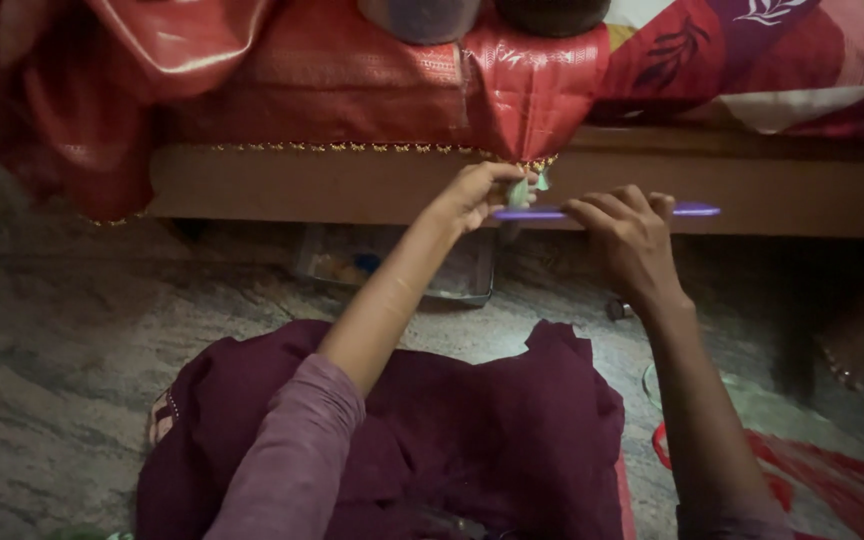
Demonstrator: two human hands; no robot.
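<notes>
A red silky cloth [532, 90] with a gold beaded edge hangs over the wooden bed frame [352, 185]. My left hand [482, 192] pinches a small greenish tassel [520, 192] at the cloth's lower corner. My right hand [627, 235] grips a thin purple stick [697, 210], held level just under that corner; its left end reaches the tassel. Both arms stretch forward from my lap, which is covered by maroon fabric [472, 420].
A shallow tray [452, 285] with small items lies on the mottled stone floor under the bed. Patterned bedding [772, 60] covers the bed at right. Red scraps [812, 470] lie on the floor at lower right. Another person's foot [852, 355] shows at far right.
</notes>
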